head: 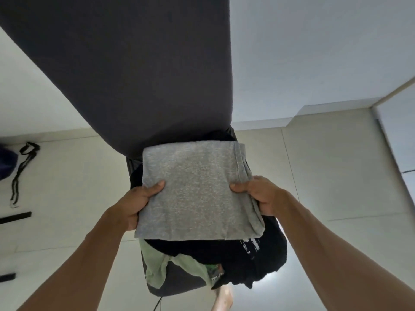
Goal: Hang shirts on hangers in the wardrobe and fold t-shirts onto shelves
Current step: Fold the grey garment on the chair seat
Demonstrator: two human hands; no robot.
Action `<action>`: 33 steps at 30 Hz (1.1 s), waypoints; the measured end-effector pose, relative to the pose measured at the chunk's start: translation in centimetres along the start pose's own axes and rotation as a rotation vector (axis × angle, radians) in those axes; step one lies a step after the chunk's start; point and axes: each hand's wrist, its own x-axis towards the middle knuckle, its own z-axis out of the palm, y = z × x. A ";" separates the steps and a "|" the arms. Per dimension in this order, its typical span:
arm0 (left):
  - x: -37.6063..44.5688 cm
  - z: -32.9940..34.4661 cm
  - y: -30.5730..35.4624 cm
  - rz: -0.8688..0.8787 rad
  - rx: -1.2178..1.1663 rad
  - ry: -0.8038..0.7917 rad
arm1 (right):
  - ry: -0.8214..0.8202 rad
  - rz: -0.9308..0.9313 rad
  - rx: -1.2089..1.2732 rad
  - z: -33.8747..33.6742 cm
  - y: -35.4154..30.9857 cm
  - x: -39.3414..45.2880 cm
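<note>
Grey folded t-shirt (197,189) between both hands, left hand (137,203) and right hand (260,196) gripping its sides.

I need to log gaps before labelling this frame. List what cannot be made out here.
- Head view: fingers of the left hand and right hand lie under the folded grey t-shirt; only the thumbs show.
- Black garment: mostly covered by the grey t-shirt; its white print is unreadable.
- Green garment: partly tucked under the black one; type unclear.
- Wardrobe, hangers, shelves: outside the frame.
</note>
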 end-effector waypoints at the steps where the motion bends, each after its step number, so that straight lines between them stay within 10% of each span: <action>1: -1.1 0.6 -0.1 0.015 0.024 -0.019 | 0.006 -0.007 0.014 -0.7 0.6 -1.4; 22: -39.5 40.4 -5.8 0.344 0.577 -0.605 | 0.576 -0.392 0.601 -27.3 22.9 -51.2; 33: -46.5 63.1 -13.8 0.334 0.848 -0.842 | 0.805 -0.419 0.944 -39.7 35.4 -61.2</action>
